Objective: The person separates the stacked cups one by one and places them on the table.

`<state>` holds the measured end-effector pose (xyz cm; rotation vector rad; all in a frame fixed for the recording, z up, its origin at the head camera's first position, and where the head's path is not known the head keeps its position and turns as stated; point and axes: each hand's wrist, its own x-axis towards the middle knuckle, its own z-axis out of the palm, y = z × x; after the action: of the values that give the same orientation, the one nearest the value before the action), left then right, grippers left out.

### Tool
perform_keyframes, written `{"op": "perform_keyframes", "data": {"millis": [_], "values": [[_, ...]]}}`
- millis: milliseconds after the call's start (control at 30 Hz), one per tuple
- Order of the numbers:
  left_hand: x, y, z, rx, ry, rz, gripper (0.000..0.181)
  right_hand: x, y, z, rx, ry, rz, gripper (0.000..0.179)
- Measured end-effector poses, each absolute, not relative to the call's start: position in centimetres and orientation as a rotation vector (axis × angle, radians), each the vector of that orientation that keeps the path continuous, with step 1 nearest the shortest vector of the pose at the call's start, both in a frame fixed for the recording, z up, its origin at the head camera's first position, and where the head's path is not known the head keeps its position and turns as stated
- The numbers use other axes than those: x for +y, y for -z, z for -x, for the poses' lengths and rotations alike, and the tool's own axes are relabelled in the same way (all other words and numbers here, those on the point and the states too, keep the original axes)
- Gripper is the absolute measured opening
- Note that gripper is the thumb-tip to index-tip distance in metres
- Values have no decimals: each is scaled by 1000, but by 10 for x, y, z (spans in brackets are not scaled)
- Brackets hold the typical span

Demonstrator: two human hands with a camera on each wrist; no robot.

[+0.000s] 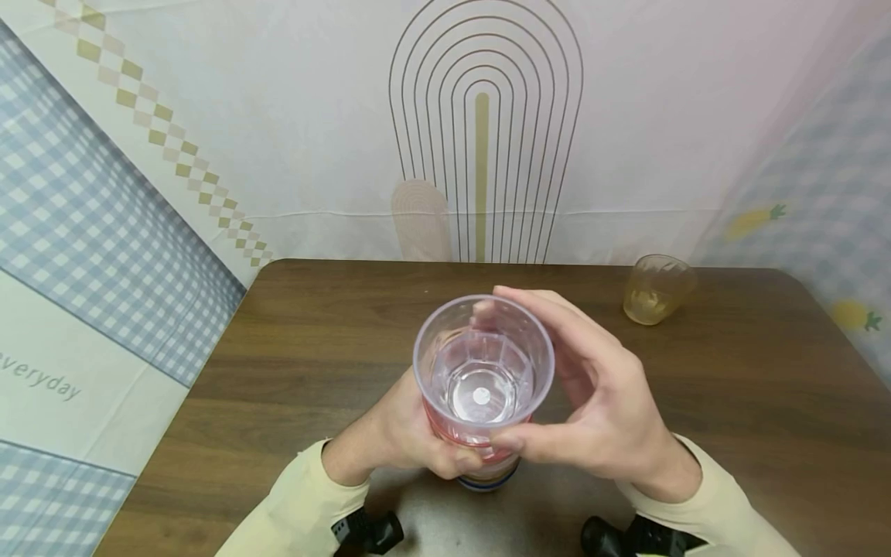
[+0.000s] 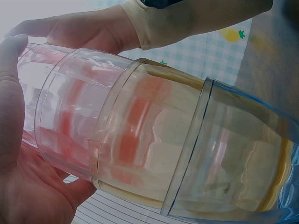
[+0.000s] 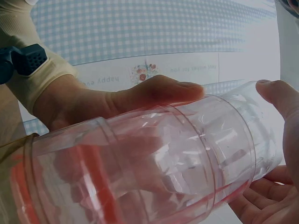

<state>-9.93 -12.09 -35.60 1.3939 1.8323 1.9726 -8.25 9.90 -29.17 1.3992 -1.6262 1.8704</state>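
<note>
white cloth with a thin-lined arch print is hanging behind the brown wooden surface, while blue-checked cloth is spreading along the left and pineapple-printed cloth is hanging at the right. toward the far right part of the surface, an amber cup is standing alone, well apart from the hands. cream sleeves are covering both forearms, with a dark device sitting at each wrist. in the head view, the clear cup on top is blocking much of what lies beneath it, including some of the fingers.

one amber cup is standing apart, and one stack of cups is being held above the near middle of the surface. at least four rims are showing along it, running from clear and pinkish through amber to one blue-edged cup at the bottom; the nesting is keeping the full count from being told, and whether the base is touching the surface cannot be told.

the left hand is gripping the stack from its side, wrapping round the pinkish part, while the right hand is curving widely round the clear cup, holding it between thumb and fingers.
</note>
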Motion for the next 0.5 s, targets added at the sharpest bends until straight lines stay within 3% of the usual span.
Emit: {"op": "perform_keyframes", "data": {"millis": [500], "values": [[-122,359,100,1861,-1999,-1434,104,98,273,84,-1556,-1880,-1394,96]]}}
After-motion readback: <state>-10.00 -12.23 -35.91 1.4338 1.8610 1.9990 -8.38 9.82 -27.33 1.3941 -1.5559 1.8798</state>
